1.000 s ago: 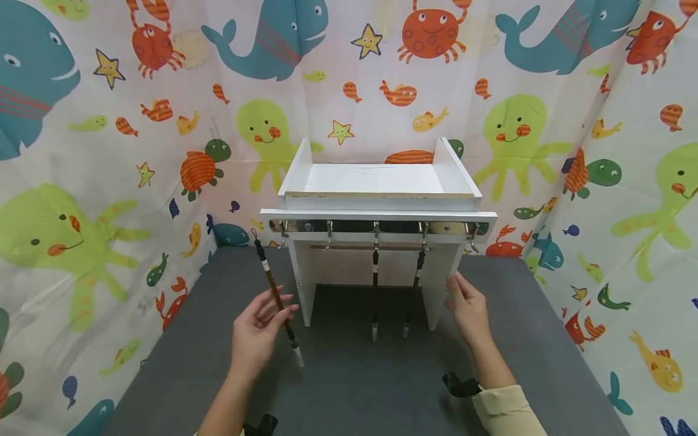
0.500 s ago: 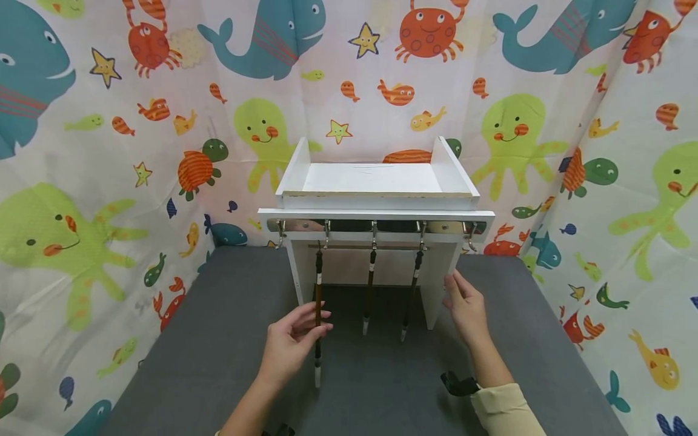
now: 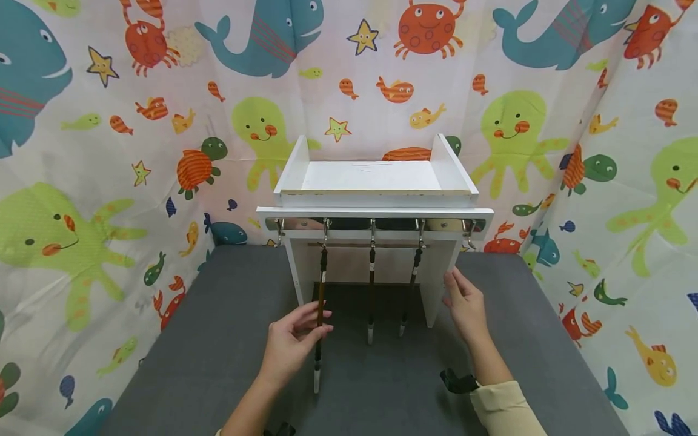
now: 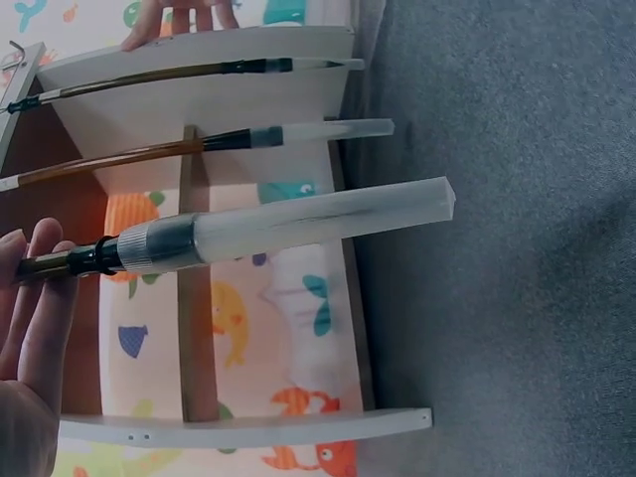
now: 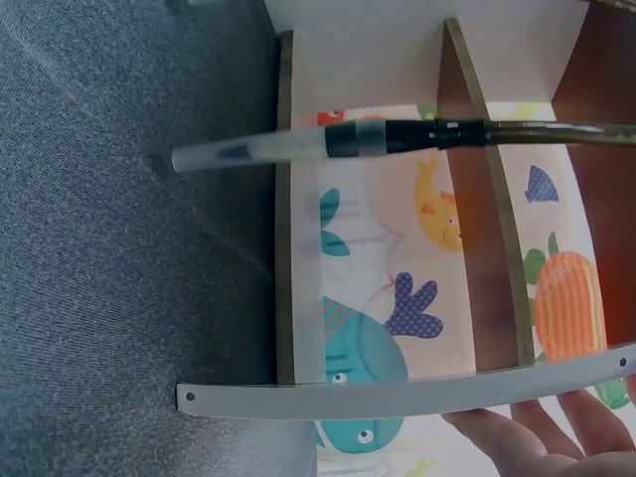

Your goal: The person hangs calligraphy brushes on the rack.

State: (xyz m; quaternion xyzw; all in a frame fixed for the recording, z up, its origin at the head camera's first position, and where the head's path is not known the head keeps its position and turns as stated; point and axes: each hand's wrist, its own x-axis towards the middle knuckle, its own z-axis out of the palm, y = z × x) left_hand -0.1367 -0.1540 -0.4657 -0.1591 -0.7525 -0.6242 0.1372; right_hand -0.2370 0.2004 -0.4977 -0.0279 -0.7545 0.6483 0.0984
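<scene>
My left hand [image 3: 294, 339] pinches a calligraphy brush [image 3: 321, 290] by its dark handle. The brush is nearly upright, its translucent-capped tip [image 4: 323, 219] pointing down. Its top end overlaps the second hook from the left [image 3: 326, 225] on a white wooden rack [image 3: 376, 213]. Two more capped brushes, a middle brush [image 3: 372, 290] and a right brush [image 3: 412, 284], hang from the hooks beside it. My right hand [image 3: 466, 309] is at the front edge of the rack's right side panel, with fingers [image 5: 497, 434] against its outer face.
The outer left hook [image 3: 279, 230] and the outer right hook [image 3: 469, 231] hold nothing. An open tray [image 3: 373, 175] tops the rack. Beneath is a dark grey surface [image 3: 218, 339], and a sea-animal curtain [image 3: 349, 79] surrounds it at the back and sides.
My left hand has moved right with the brush, which has gone from tilted left of the rack to nearly upright at the second hook. My right hand stays at the side panel.
</scene>
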